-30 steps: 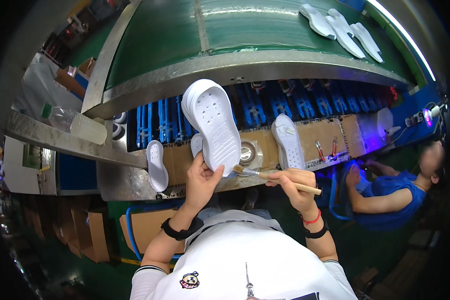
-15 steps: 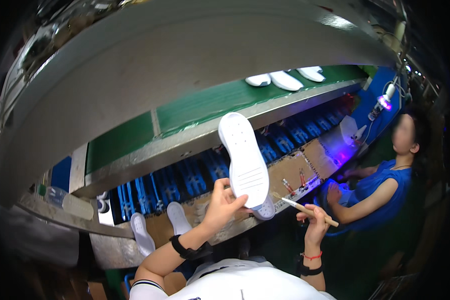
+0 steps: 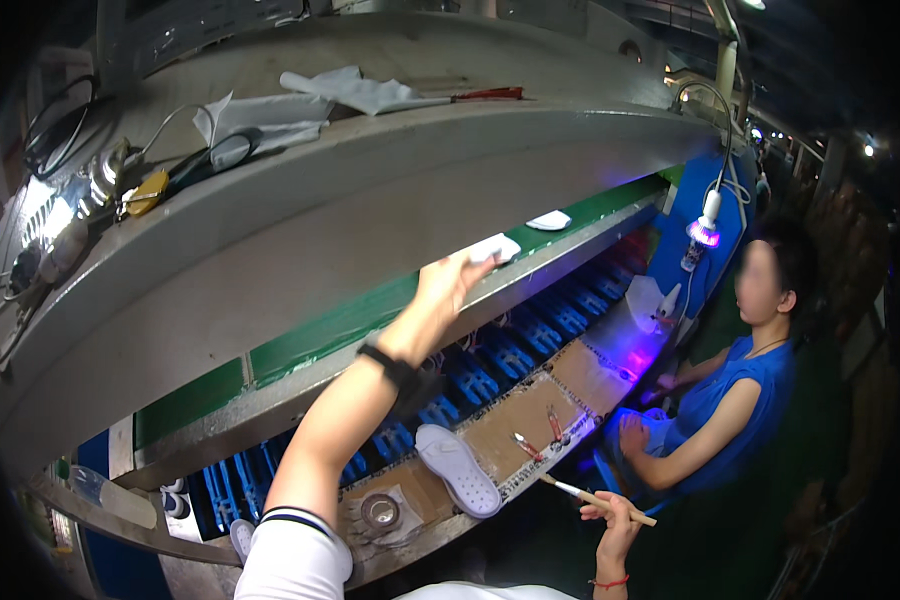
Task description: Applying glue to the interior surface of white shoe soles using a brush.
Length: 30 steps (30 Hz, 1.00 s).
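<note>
My left hand reaches far forward to the green conveyor belt, its fingers closed on a white shoe sole there. The hand and the metal hood hide part of that sole. Farther right on the belt lies another white sole. Low on the right, my right hand grips a brush by its pale wooden handle, bristles pointing left. Between my arms, a white sole with small holes rests on the bench edge. One more sole shows partly beside my left sleeve.
The metal hood overhangs the belt. Blue clamp-like parts line the space beneath it. A round dish and small red-handled tools lie on the cardboard-covered bench. A co-worker in blue sits at right near a purple lamp.
My left hand has gone from above the bench forward to the belt with a white sole. The view has shifted, showing the hood's top. My right hand still holds the brush, lower down.
</note>
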Motion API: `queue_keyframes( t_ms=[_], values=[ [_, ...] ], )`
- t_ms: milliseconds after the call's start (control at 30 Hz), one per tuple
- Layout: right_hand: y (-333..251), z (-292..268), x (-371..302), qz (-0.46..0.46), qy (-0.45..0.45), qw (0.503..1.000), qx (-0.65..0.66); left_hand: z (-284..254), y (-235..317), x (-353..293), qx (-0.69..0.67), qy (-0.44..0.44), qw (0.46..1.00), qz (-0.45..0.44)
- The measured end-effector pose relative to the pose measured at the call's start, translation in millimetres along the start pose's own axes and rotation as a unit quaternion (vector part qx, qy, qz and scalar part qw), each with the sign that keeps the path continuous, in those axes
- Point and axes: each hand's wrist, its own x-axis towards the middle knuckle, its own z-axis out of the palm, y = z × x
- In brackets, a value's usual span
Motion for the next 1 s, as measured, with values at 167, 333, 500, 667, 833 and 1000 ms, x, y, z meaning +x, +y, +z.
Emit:
queue_keyframes(
  t_ms=[167,333,500,667,833,1000],
  values=[
    [-1,6,12,-0.007,-0.035,0.999,-0.005,8,17,37,-0.032,0.026,0.999,-0.018],
    [9,21,4,0.028,-0.116,0.993,-0.009,-2,15,-63,0.084,0.068,0.994,0.004],
    [27,53,-11,0.057,-0.216,0.975,-0.024,-75,6,-278,0.245,0.180,0.953,-0.004],
    [28,92,-33,0.077,-0.301,0.950,-0.030,-230,-15,-486,0.564,0.415,0.710,-0.075],
    [38,127,-56,0.097,-0.377,0.921,-0.025,-285,-23,-604,0.666,0.442,0.546,-0.251],
    [47,141,-76,0.127,-0.425,0.896,-0.033,-280,-19,-605,0.387,0.513,0.717,-0.270]
  ],
)
